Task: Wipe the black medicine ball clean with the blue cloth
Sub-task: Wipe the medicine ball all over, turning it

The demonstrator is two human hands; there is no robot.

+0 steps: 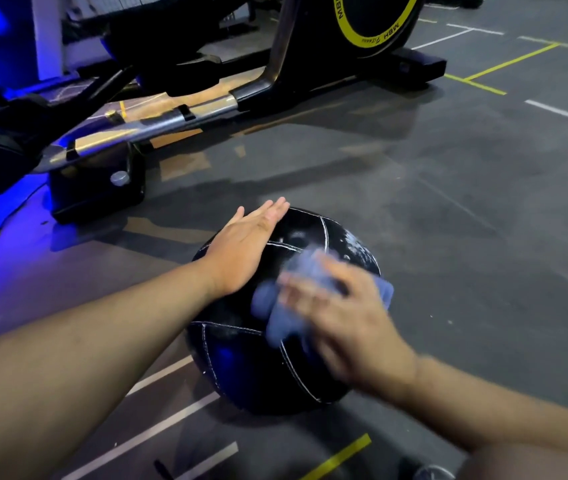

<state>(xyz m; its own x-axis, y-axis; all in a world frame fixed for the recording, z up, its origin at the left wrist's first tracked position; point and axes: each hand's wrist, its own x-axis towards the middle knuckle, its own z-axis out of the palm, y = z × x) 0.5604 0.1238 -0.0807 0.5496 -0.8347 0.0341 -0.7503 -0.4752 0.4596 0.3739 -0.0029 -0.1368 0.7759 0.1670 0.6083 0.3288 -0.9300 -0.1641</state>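
Medicine ball: the black medicine ball (241, 368) sits on the dark gym floor (466, 202), close in front of the person and between the two forearms.
Left hand: the left hand (244, 251) lies flat on the ball's upper left side, fingers straight and together, gripping nothing.
Right hand: the right hand (341, 323) is on the blue cloth (282, 317), against the ball's near upper face. It is heavily blurred, so it cannot be told whether the fingers curl round the cloth or lie flat on it.
Residue: a pale, dusty patch (358, 247) shows on the upper right panel, beyond the cloth.
Risk, rolling: the ball is round and only a flat palm steadies it. A hard sideways stroke could probably roll it out from under that palm, towards the elliptical trainer (158, 123) behind it.
Risk, missed area: the cloth covers one face only. The pale patch, the white seams and the underside on the floor could be left dirty unless the ball is turned.
Risk, cloth: the cloth looks bunched up. A loose hold during fast strokes could let it slip out or fold over, so bare fingers would rub the leather instead.
Risk, smearing: the dust may simply be spread over cleaner panels if the same face of the cloth is used throughout.
Risk, floor: a ball turned on this floor may pick up fresh grit on panels already wiped.
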